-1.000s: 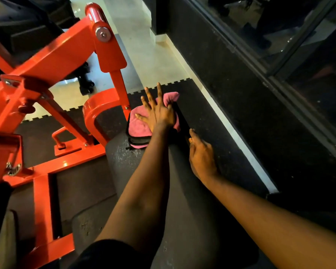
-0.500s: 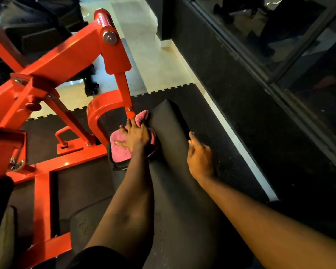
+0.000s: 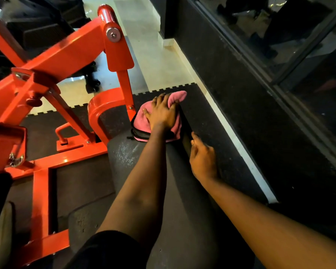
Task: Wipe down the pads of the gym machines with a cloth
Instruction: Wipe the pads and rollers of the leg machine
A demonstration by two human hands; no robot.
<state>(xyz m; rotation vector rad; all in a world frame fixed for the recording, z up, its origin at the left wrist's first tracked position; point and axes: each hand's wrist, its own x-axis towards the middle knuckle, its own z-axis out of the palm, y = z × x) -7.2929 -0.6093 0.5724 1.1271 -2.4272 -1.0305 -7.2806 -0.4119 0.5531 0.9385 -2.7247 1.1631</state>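
A long black pad (image 3: 175, 191) of the orange gym machine runs away from me down the middle of the view. A pink cloth (image 3: 142, 121) with dark edging lies over the pad's far end. My left hand (image 3: 163, 113) presses down on the cloth, with its fingers curled over the cloth at the pad's end and the thumb stretched left. My right hand (image 3: 202, 158) rests on the pad's right edge, fingers loosely extended, holding nothing. A scuffed pale patch shows on the pad just left of my left forearm.
The orange steel frame (image 3: 66, 61) of the machine stands close on the left, with a curved bracket (image 3: 103, 105) beside the pad's far end. Dark rubber floor mats (image 3: 231, 133) lie to the right, then a black wall with glass panels (image 3: 279, 45).
My left hand swept the cloth from the pad's far end to its left edge, then back up to the far end. My right hand stayed on the pad's right edge.
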